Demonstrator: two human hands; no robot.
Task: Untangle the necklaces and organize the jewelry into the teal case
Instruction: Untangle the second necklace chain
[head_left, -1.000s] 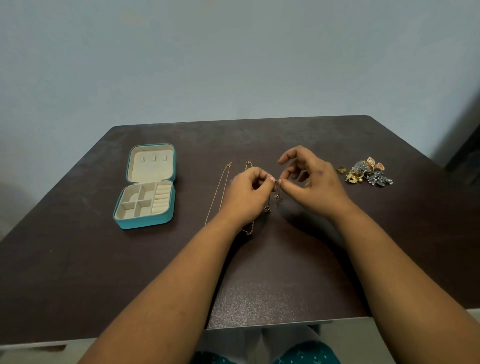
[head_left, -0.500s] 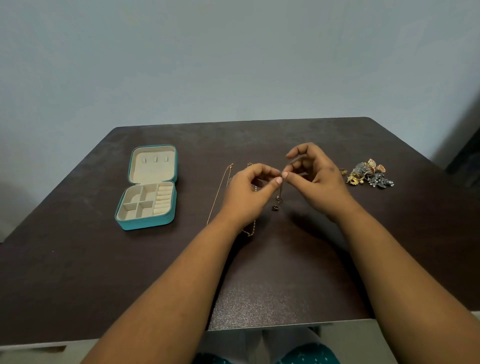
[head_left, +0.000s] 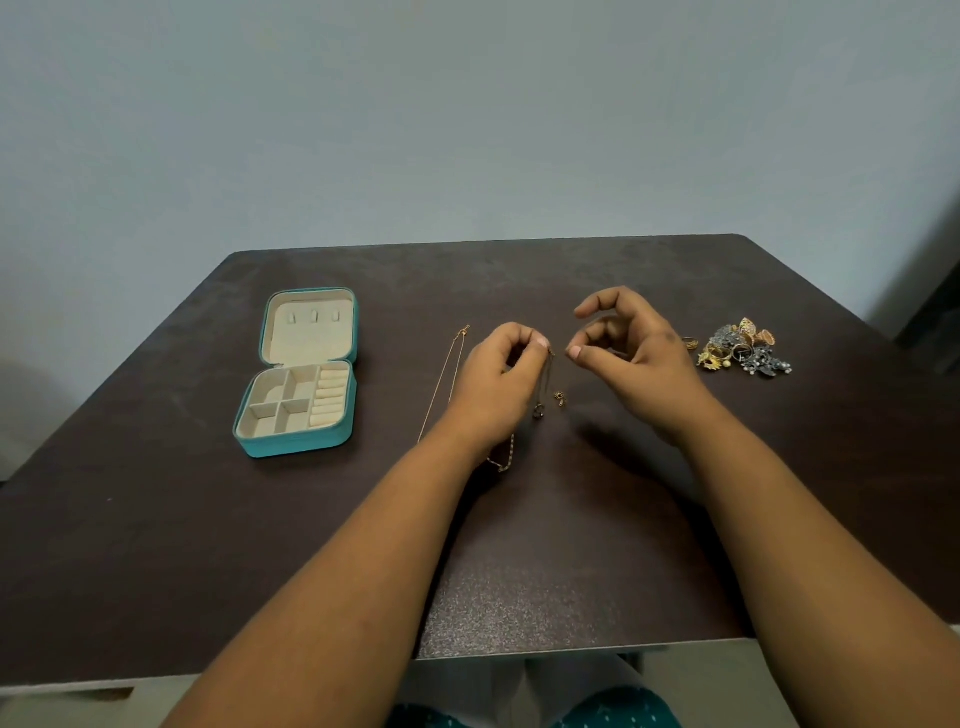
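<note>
On the dark table (head_left: 182, 519), the teal case (head_left: 298, 374) lies open and serves as the landmark: its lid is folded back flat on the far side, showing three small tabs on the cream lining, and its tray is split into several open cells plus a column of ring rolls along its right edge (nothing can be seen lying in any of them). To the right of the case a thin gold chain (head_left: 441, 384) runs straight along the tabletop, its near end passing under the left wrist. Next to the right, the left hand (head_left: 498, 384) has thumb and forefinger pinched together on a fine dark necklace (head_left: 545, 384), which hangs from the fingertips with a small pendant at its low end; a second small pendant (head_left: 559, 398) sits just right of it, and the strand that carries it is too faint to trace. A beaded chain (head_left: 506, 457) shows below the left hand, mostly covered by the wrist. The right hand (head_left: 639, 358), further from the case, is raised with fingers curled, thumb and forefinger apart; whether it still holds a strand cannot be told. Farthest right lies one heap of earrings and rings (head_left: 743, 348), gold and silver pieces too tangled to count.
</note>
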